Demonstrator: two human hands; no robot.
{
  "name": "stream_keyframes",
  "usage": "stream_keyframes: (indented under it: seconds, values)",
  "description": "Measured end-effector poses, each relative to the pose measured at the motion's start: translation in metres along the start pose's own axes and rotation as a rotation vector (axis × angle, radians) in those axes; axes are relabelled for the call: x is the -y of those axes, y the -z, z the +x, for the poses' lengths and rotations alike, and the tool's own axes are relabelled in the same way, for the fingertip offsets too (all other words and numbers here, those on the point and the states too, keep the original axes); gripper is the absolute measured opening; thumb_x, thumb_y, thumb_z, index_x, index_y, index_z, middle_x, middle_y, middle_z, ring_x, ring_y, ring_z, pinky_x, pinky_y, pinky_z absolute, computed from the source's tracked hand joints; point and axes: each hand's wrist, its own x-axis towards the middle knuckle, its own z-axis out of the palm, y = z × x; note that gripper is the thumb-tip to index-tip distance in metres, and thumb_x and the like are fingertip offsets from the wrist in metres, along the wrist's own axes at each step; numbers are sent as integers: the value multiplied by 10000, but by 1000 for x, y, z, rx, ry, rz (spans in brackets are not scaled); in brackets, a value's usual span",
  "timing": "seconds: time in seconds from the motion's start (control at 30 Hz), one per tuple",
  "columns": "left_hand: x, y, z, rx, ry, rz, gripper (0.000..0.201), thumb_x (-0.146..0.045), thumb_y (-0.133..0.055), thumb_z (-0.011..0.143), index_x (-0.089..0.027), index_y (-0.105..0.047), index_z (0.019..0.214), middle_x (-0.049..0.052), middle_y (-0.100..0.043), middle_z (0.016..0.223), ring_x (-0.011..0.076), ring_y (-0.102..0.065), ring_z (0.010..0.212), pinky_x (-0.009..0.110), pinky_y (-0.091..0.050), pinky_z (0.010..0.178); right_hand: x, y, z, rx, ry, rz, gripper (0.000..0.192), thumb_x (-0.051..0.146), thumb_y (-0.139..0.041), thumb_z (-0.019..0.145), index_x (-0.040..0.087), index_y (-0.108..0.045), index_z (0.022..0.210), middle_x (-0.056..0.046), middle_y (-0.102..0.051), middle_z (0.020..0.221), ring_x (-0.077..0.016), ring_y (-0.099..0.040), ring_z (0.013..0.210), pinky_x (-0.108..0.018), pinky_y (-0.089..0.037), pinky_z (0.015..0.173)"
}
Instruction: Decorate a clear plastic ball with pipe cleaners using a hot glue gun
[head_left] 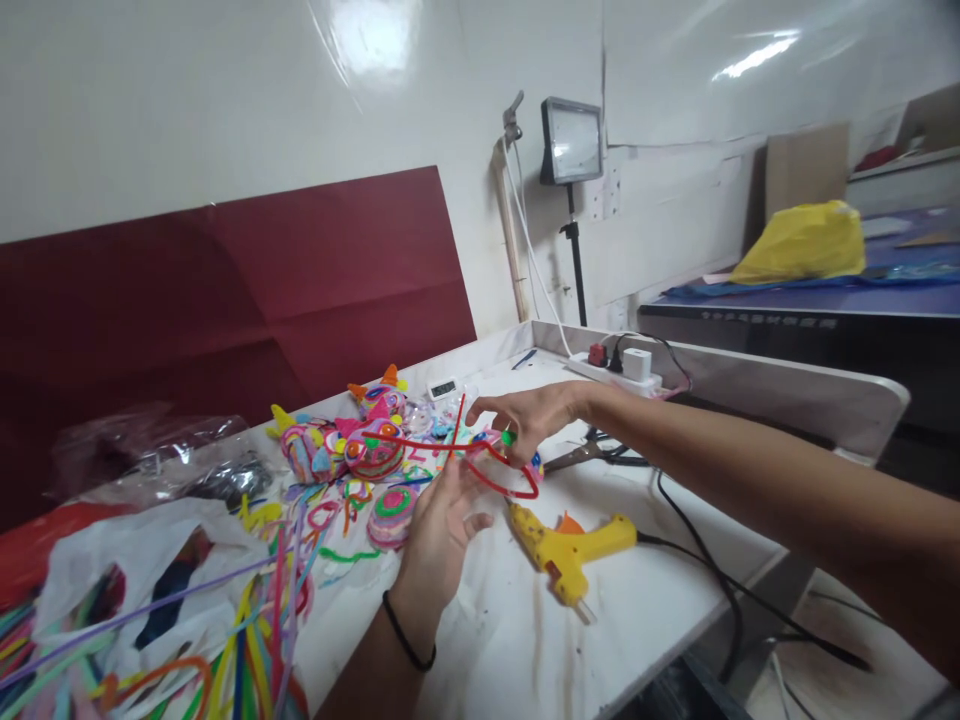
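Over the white table, my left hand and my right hand both grip a bent red pipe cleaner. The wire loops between them, one end sticking up near the right thumb. My right hand also pinches a small colourful piece with a green bead. A black band sits on my left wrist. Just past the hands lie several finished colourful coiled pipe-cleaner figures and flat spiral discs.
A yellow glue gun with a black cord lies right of my left hand. Loose pipe cleaners and a white plastic bag fill the near left. Scissors, a power strip and a lamp on a stand stand behind.
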Motion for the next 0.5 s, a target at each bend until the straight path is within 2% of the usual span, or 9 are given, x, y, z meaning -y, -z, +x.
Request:
stream_keyframes:
  seconds: [0.17, 0.37, 0.5]
  values:
    - [7, -2, -1, 9, 7, -91, 326, -369, -743, 734, -167, -624, 961, 77, -675, 1005, 165, -627, 851, 233, -454, 587, 10, -10, -2, -37, 3, -211, 810, 226, -737, 571, 193, -371, 1294, 52, -515, 762, -130, -524, 643, -242, -439, 586]
    - [11, -4, 0, -24, -6, -121, 295, -350, -764, 715, -153, -588, 846, 47, -666, 850, 128, -603, 736, 228, -406, 563, 21, -20, -6, -94, -6, -385, 847, 275, -747, 565, 184, -369, 1317, -59, -588, 975, -185, -573, 768, -273, -456, 675]
    - [9, -5, -2, -20, -8, -142, 278, -356, -730, 748, -166, -564, 865, 29, -657, 823, 111, -590, 672, 217, -370, 505, 21, -25, -4, -108, 13, -421, 832, 275, -735, 582, 188, -370, 1325, -83, -626, 1017, -171, -582, 709, -253, -444, 625]
